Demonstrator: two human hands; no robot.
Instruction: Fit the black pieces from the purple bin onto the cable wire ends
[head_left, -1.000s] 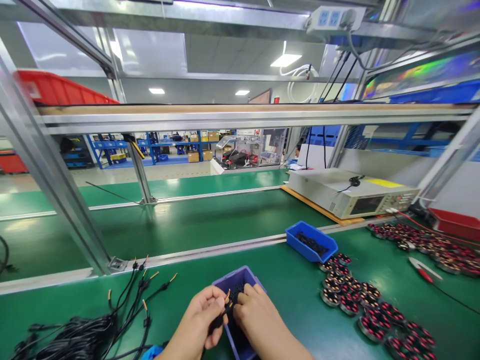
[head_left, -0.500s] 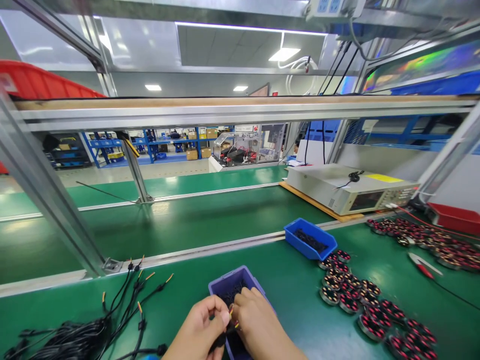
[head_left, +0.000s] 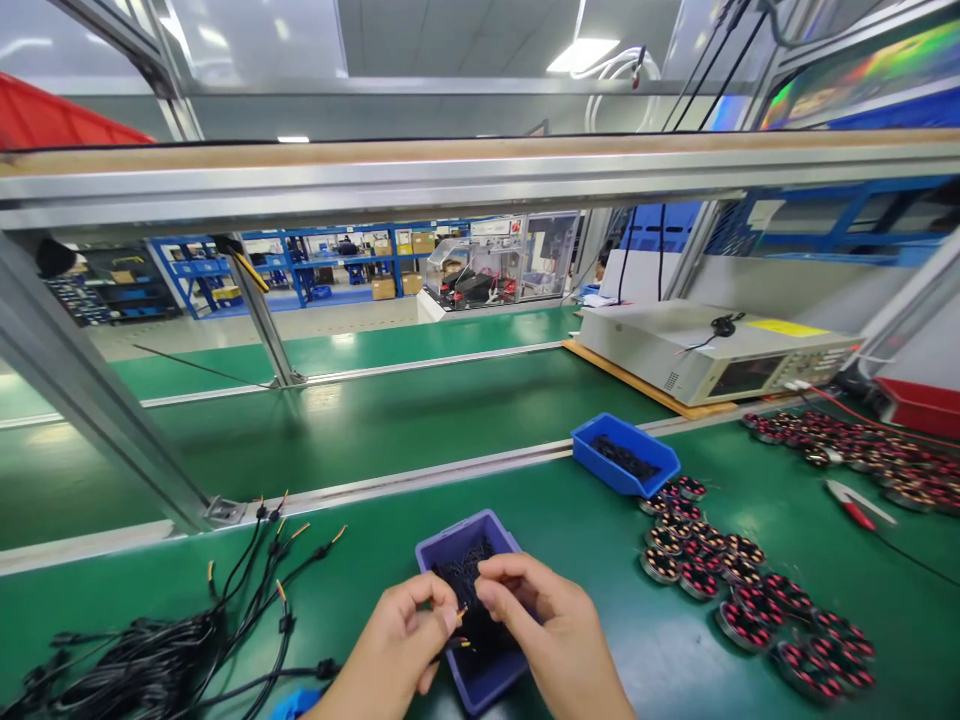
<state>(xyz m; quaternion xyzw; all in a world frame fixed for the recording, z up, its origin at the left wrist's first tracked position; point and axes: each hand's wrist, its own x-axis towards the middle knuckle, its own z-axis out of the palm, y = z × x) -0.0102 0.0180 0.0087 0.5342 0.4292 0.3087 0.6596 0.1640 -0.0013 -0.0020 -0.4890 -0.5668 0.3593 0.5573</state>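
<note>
My left hand (head_left: 409,635) pinches a thin cable end, whose small red and yellow wire tips (head_left: 461,612) stick out at the fingertips. Just to its right, my right hand (head_left: 544,620) has its thumb and index finger pressed together; whatever lies between them is too small to make out. Both hands are over a purple bin (head_left: 487,690) that holds small black pieces (head_left: 469,570). Black cables (head_left: 150,665) with orange and yellow wire ends lie in a heap at the lower left.
A blue bin (head_left: 652,485) of black pieces stands behind several round red-and-copper coils (head_left: 701,560). More coils (head_left: 885,460), red-handled tweezers (head_left: 855,508) and a grey instrument (head_left: 675,350) are at the right. A metal post (head_left: 97,390) rises at the left.
My right hand has moved slightly apart from my left hand, and its fingers have lifted and turned. More of the purple bin's contents shows. The camera view has tilted down.
</note>
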